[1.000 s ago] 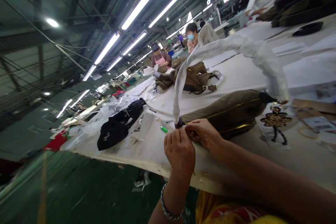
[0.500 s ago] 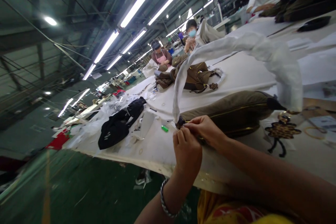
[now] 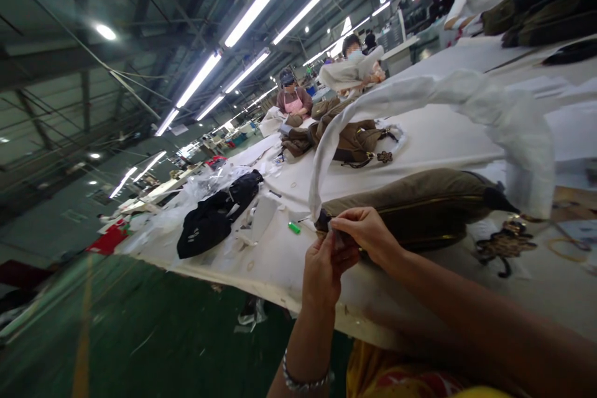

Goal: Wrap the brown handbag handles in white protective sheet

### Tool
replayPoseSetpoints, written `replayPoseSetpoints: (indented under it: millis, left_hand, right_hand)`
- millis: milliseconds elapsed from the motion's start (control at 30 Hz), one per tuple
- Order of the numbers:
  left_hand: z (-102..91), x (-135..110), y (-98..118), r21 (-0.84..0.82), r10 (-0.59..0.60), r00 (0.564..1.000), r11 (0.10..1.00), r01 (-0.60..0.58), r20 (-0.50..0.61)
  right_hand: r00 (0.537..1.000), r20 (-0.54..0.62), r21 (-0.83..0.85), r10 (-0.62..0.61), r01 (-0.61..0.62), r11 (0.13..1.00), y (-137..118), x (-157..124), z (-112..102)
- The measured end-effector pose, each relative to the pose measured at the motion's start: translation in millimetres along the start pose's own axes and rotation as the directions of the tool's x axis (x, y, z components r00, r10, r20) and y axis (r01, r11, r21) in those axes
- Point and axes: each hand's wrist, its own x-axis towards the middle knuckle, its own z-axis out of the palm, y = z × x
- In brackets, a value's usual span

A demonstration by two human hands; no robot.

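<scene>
An olive-brown bag (image 3: 420, 202) with a gold zip lies on the table before me. Its strap, wrapped in white paper (image 3: 433, 90), arches up over it. At the bag's left end, close to the dark strap fitting (image 3: 321, 219), my two hands meet. My left hand (image 3: 323, 270) is closed, thumb and fingers pinching a small see-through piece of plastic (image 3: 336, 239). My right hand (image 3: 370, 233) is closed too, its thumb and forefinger pinched at the top of the same piece. A flower-shaped leopard-print charm (image 3: 506, 239) lies at the bag's right end.
A green lighter (image 3: 293, 228) lies left of my hands. Further left are a black bag (image 3: 205, 224) and crumpled clear plastic (image 3: 196, 189). Another brown bag (image 3: 349, 140) lies beyond. Co-workers (image 3: 293, 101) sit along the far side. The table's near edge (image 3: 261, 291) runs below my hands.
My left hand has turned, thumb now upward, and both hands have drawn slightly off the strap fitting with the plastic piece showing between them. A far co-worker has raised white material.
</scene>
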Motion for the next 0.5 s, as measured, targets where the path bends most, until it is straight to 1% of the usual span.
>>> replayPoseSetpoints:
  millis: [133,233,300,367,433,467,500]
  left_hand:
    - [4.7,4.2,1.5,-0.011,0.076,0.996,0.997,-0.076,-0.038]
    - [8.4,10.3,2.9,-0.032,0.121,0.991,0.992,-0.123,-0.049]
    - [11.5,14.1,3.9,-0.028,0.136,0.988,0.99,-0.138,-0.066]
    - [13.6,17.2,4.9,0.003,0.155,0.982,0.988,-0.155,-0.107]
    - [12.4,22.1,6.0,0.03,0.169,0.976,0.986,-0.166,-0.136]
    - [10.5,26.2,6.6,0.042,0.173,0.975,0.985,-0.169,-0.139]
    - [7.8,31.3,7.1,0.069,0.189,0.975,0.981,-0.182,-0.119]
  right_hand:
    - [0.982,0.003,-0.182,-0.19,0.187,0.965,4.3,6.9,-2.6]
    - [0.973,0.032,-0.264,-0.23,0.23,0.937,4.5,12.1,-3.2]
    - [0.958,0.057,-0.316,-0.28,0.283,0.906,0.3,6.7,-9.6]
    - [0.929,0.089,-0.387,-0.359,0.364,0.847,-7.1,-9.9,-26.5]
    - [0.902,0.078,-0.479,-0.424,0.406,0.778,-15.0,-37.5,-54.6]
    - [0.892,0.037,-0.536,-0.45,0.398,0.745,-18.4,-54.7,-72.3]
    - [0.877,-0.034,-0.599,-0.479,0.365,0.712,-21.4,-73.8,-92.1]
